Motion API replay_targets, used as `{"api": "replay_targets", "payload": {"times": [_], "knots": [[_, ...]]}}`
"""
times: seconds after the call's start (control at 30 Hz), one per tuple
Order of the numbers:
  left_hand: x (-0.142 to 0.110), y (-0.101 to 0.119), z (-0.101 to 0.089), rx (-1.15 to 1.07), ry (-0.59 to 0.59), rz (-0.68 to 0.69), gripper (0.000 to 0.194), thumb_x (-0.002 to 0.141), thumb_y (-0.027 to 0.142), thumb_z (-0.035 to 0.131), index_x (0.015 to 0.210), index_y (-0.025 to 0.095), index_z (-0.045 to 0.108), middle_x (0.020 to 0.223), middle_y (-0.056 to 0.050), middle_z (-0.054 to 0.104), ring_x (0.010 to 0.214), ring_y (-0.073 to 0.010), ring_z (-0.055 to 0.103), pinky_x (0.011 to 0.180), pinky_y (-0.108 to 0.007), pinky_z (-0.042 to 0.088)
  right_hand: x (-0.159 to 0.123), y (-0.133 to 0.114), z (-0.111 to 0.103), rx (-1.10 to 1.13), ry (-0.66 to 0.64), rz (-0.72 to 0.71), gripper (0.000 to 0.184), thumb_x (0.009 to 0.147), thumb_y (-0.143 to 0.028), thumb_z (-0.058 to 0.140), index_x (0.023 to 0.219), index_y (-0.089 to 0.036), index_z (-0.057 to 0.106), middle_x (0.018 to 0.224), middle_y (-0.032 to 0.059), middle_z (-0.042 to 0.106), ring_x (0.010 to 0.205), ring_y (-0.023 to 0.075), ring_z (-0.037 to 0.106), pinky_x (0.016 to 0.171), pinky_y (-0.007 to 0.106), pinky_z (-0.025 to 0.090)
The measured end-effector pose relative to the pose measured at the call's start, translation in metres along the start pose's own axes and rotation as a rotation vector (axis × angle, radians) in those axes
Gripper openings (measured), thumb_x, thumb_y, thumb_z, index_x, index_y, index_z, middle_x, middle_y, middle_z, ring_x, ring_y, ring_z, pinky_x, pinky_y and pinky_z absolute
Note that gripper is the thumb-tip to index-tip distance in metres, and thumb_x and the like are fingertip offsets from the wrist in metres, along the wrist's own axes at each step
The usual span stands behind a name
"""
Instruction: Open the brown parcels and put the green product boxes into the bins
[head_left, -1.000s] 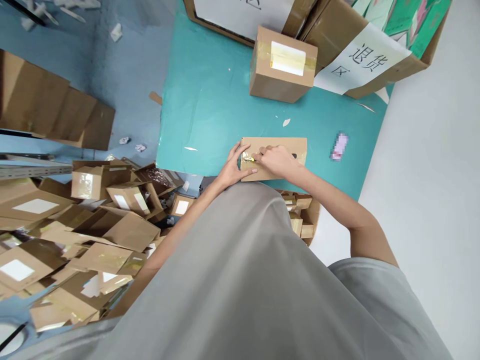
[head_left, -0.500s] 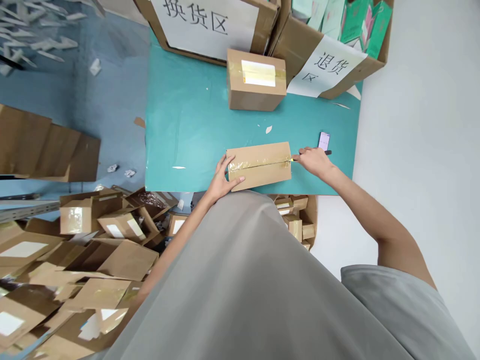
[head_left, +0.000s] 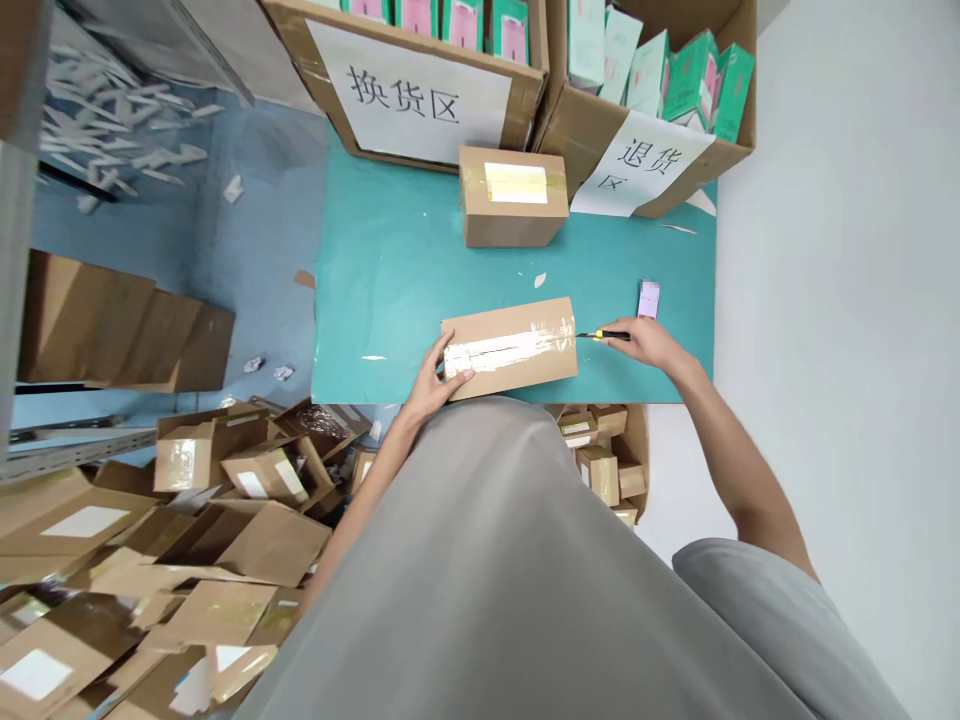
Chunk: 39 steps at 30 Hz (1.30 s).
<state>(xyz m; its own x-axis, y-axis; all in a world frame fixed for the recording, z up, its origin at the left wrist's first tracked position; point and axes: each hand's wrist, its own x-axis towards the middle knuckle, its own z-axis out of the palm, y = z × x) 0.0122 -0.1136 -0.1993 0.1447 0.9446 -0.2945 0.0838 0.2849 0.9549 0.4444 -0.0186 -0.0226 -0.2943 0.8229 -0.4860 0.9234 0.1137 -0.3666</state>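
Observation:
A taped cardboard box (head_left: pixel 517 372) lies slightly slanted on the teal table in front of me. At its left end my left hand (head_left: pixel 433 380) grips it, with the thumb on top and the fingers along the side. My right hand (head_left: pixel 646 342) is closed around a utility knife (head_left: pixel 606 335) with yellow and black parts. Its blade points left at the box's right end, near the end of the shiny tape seam; whether it touches is too fine to tell. A phone (head_left: pixel 649 298) lies just beyond my right hand.
A closed, labelled box (head_left: pixel 513 228) stands farther back on the table (head_left: pixel 390 260). Behind it are two large open cartons (head_left: pixel 517 120) with paper signs, holding green and pink packages. Discarded boxes (head_left: pixel 247 540) pile up at lower left; a white wall (head_left: pixel 825 300) borders the right.
My right hand has shifted slightly away from the box, and more of the knife shows ahead of the fingers. The box has turned a little. The view has also shifted.

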Motion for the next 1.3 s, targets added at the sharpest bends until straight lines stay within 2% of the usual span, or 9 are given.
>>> {"api": "replay_targets", "payload": {"times": [0.2, 0.33, 0.43, 0.6, 0.77, 0.93, 1.07, 1.17, 1.3], "knots": [[-0.021, -0.001, -0.033, -0.062, 0.093, -0.083, 0.124, 0.079, 0.082, 0.087, 0.181, 0.033, 0.038, 0.185, -0.017, 0.042, 0.157, -0.0438, 0.058, 0.125, -0.06, 0.056, 0.012, -0.017, 0.093, 0.785, 0.219, 0.175, 0.056, 0.089, -0.078, 0.074, 0.098, -0.022, 0.074, 0.089, 0.0069, 0.08, 0.081, 0.0248, 0.073, 0.077, 0.037, 0.061], [-0.032, -0.009, -0.051, -0.083, 0.157, -0.116, 0.118, 0.077, 0.08, 0.087, 0.176, 0.029, 0.047, 0.183, -0.019, 0.045, 0.158, -0.0426, 0.057, 0.125, -0.06, 0.055, 0.029, -0.047, 0.151, 0.837, 0.402, 0.29, 0.056, 0.092, -0.082, 0.057, 0.091, -0.027, 0.058, 0.087, 0.0033, 0.072, 0.085, 0.0215, 0.069, 0.078, 0.032, 0.059], [-0.038, -0.018, -0.068, -0.063, 0.208, -0.148, 0.109, 0.076, 0.075, 0.088, 0.169, 0.027, 0.058, 0.176, -0.019, 0.055, 0.152, -0.0407, 0.06, 0.123, -0.059, 0.056, 0.039, -0.069, 0.169, 0.875, 0.463, 0.298, 0.06, 0.091, -0.086, 0.048, 0.097, -0.027, 0.057, 0.096, 0.0053, 0.073, 0.098, 0.0226, 0.068, 0.082, 0.03, 0.058], [-0.016, -0.033, -0.076, -0.016, 0.149, -0.186, 0.117, 0.07, 0.058, 0.094, 0.174, 0.027, 0.051, 0.163, -0.02, 0.065, 0.134, -0.0361, 0.071, 0.121, -0.062, 0.056, 0.042, -0.083, 0.144, 0.851, 0.584, 0.192, 0.054, 0.095, -0.078, 0.055, 0.098, -0.025, 0.062, 0.102, 0.0084, 0.074, 0.1, 0.0265, 0.067, 0.087, 0.034, 0.058], [0.039, -0.035, -0.018, -0.044, -0.035, -0.179, 0.135, 0.072, 0.047, 0.092, 0.185, 0.024, 0.022, 0.155, -0.026, 0.068, 0.121, -0.0333, 0.076, 0.113, -0.065, 0.059, 0.043, -0.078, 0.091, 0.634, 0.681, 0.078, 0.053, 0.101, -0.069, 0.054, 0.105, -0.02, 0.073, 0.1, 0.0077, 0.075, 0.095, 0.0269, 0.067, 0.09, 0.035, 0.058], [0.059, -0.022, 0.027, -0.012, -0.057, -0.01, 0.122, 0.081, 0.048, 0.087, 0.185, 0.029, 0.026, 0.162, -0.025, 0.061, 0.134, -0.038, 0.072, 0.115, -0.068, 0.058, 0.05, -0.078, 0.073, 0.389, 0.665, 0.075, 0.061, 0.11, -0.063, 0.043, 0.128, -0.017, 0.079, 0.12, 0.0151, 0.083, 0.109, 0.0315, 0.073, 0.1, 0.04, 0.058], [0.06, 0.009, 0.011, 0.054, 0.116, 0.007, 0.095, 0.093, 0.056, 0.077, 0.177, 0.026, 0.045, 0.179, -0.025, 0.046, 0.155, -0.0434, 0.058, 0.119, -0.068, 0.055, 0.036, -0.083, 0.074, 0.25, 0.674, 0.132, 0.064, 0.115, -0.057, 0.039, 0.145, -0.014, 0.076, 0.136, 0.0219, 0.081, 0.124, 0.0354, 0.074, 0.109, 0.046, 0.057], [0.067, 0.048, -0.009, 0.059, 0.148, 0.17, 0.068, 0.105, 0.063, 0.066, 0.16, 0.024, 0.064, 0.17, -0.018, 0.061, 0.158, -0.0372, 0.058, 0.128, -0.06, 0.051, 0.017, -0.092, 0.071, 0.253, 0.715, 0.196, 0.068, 0.116, -0.058, 0.037, 0.157, -0.014, 0.07, 0.142, 0.0241, 0.078, 0.129, 0.037, 0.075, 0.11, 0.048, 0.057], [0.084, 0.089, -0.019, 0.071, 0.15, 0.234, 0.051, 0.101, 0.056, 0.077, 0.139, 0.021, 0.078, 0.145, -0.015, 0.078, 0.135, -0.0308, 0.074, 0.121, -0.053, 0.058, 0.0, -0.117, 0.071, 0.422, 0.624, 0.224, 0.074, 0.117, -0.065, 0.035, 0.169, -0.019, 0.059, 0.114, 0.0147, 0.086, 0.089, 0.0297, 0.083, 0.089, 0.042, 0.064]]}}
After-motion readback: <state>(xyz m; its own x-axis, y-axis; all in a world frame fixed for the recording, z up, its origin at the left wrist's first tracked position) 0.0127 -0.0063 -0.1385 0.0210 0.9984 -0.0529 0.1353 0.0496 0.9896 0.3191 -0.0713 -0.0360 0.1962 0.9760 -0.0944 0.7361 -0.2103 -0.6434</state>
